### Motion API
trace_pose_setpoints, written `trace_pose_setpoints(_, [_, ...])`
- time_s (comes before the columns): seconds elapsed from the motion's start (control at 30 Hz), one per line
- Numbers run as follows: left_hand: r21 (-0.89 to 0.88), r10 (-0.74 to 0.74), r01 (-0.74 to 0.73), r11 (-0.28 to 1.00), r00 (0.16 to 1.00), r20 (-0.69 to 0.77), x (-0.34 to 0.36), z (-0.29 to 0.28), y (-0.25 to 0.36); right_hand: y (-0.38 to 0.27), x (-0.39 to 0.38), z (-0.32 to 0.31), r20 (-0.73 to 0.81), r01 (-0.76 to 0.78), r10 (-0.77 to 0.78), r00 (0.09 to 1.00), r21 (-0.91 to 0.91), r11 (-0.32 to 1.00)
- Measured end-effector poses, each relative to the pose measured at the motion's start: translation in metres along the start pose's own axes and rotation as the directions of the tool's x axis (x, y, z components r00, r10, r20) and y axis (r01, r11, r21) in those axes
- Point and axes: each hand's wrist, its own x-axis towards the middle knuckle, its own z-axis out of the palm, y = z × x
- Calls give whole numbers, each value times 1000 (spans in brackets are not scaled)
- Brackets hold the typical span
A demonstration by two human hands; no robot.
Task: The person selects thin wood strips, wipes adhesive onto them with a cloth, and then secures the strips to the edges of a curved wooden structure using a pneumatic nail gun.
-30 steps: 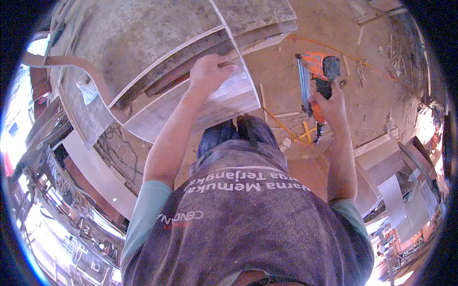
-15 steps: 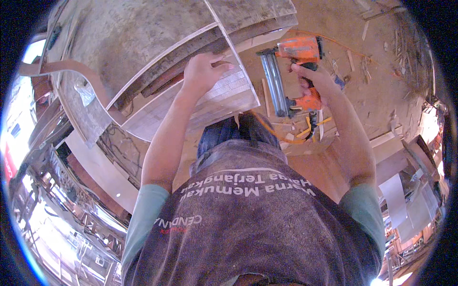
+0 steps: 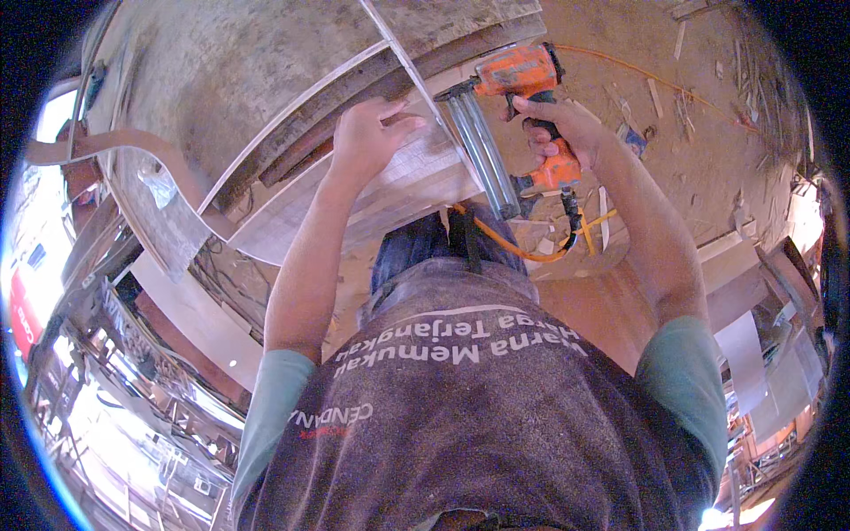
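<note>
My right hand (image 3: 562,133) is wrapped round the grip of an orange and black air nail gun (image 3: 522,71). The gun's long grey magazine (image 3: 482,150) points down toward me. Its nose is at the pale edge strip (image 3: 421,80) of a curved wooden frame; whether it touches I cannot tell. Just left of it, my left hand (image 3: 367,137) hovers over or rests on the frame's light board (image 3: 398,186), fingers bent and apart, with nothing visible in them. Further left, a curved thin rib (image 3: 292,124) joins the strip.
An orange air hose (image 3: 522,255) loops below the gun, and an orange line (image 3: 637,66) runs across the dusty floor at right. Wood scraps lie about there. A wavy brown strip (image 3: 142,142) sticks out at left, with long boards (image 3: 190,314) below it.
The nail gun in my right hand has moved left and slightly away from me, bringing its nose to the frame's edge strip. My left hand has stayed nearly in place.
</note>
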Motion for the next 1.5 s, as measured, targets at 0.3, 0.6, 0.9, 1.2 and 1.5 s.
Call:
trace_pose_setpoints(0.3, [-2, 0, 0, 1000, 1000, -16, 0, 4, -8, -5, -1, -1, 87, -5, 5, 996, 4, 1000])
trace_pose_setpoints(0.6, [9, 57, -57, 998, 997, -56, 2, 4, -10, 1, 8, -6, 67, -37, 36, 997, 10, 999])
trace_pose_setpoints(0.9, [27, 33, -32, 999, 999, -38, 2, 1, -4, 2, -1, -1, 54, -18, 21, 998, -51, 999])
trace_pose_setpoints(1.2, [50, 53, -50, 997, 998, -43, 2, 3, -7, 4, 8, -11, 131, -20, 32, 991, -91, 996])
trace_pose_setpoints(1.5, [10, 30, -30, 999, 999, -30, -2, -2, -7, 7, -1, -5, 75, 45, -44, 996, -8, 999])
